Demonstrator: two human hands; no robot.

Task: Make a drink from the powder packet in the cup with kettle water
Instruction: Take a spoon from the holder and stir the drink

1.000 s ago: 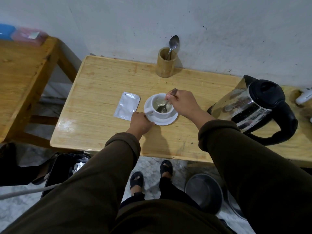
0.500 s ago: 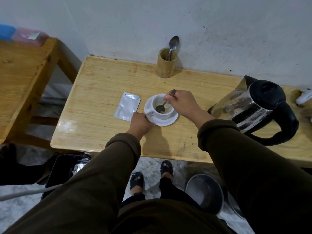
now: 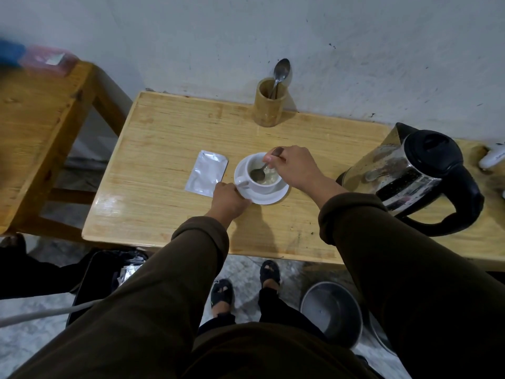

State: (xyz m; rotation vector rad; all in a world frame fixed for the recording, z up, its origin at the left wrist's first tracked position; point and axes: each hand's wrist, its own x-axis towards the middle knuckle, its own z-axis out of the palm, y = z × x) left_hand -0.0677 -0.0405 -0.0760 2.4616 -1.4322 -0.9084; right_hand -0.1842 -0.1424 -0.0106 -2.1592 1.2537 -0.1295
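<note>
pale wooden surface [image 3: 169, 138] against a scuffed grey wall. my left hand [image 3: 229, 196] grips the white saucer's [image 3: 276, 197] near-left rim; my right hand [image 3: 293, 166] pinches a metal spoon [image 3: 259, 173] in the white ceramic cup [image 3: 263, 177] of pale liquid. silver foil powder packet [image 3: 207, 173] lies just left, steel-and-black kettle [image 3: 426, 176] right.
</note>
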